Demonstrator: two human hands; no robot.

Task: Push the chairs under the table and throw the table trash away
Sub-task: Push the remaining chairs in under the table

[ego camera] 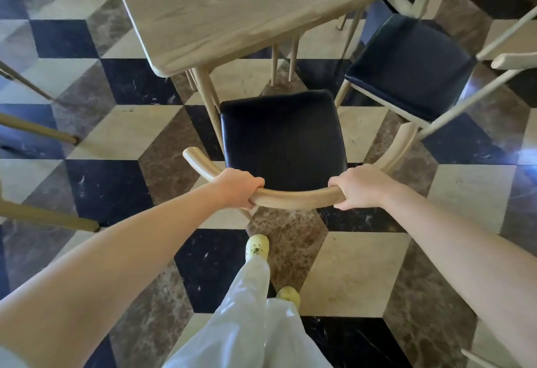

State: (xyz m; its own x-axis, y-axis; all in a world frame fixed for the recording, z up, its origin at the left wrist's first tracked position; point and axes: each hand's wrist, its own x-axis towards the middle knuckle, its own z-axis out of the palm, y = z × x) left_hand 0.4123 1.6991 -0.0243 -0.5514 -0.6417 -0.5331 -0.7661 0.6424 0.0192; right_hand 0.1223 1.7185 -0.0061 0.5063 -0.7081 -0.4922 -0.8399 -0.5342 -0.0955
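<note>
A chair with a dark blue padded seat [280, 138] and a curved pale wooden backrest [296, 196] stands in front of me, at the near corner of the light wooden table [220, 10]. Its seat lies outside the table's edge. My left hand [236, 187] grips the backrest on the left. My right hand [359, 186] grips it on the right. A second chair of the same kind [412, 68] stands at the table's right side, mostly out from under it. I see no trash on the visible part of the tabletop.
The floor is a checker of cream, brown and dark blue marble tiles. Brass-coloured furniture legs [43, 132] reach in from the left. Another pale wooden chair frame [511, 56] is at the right edge. My feet in yellow clogs [257, 247] stand just behind the chair.
</note>
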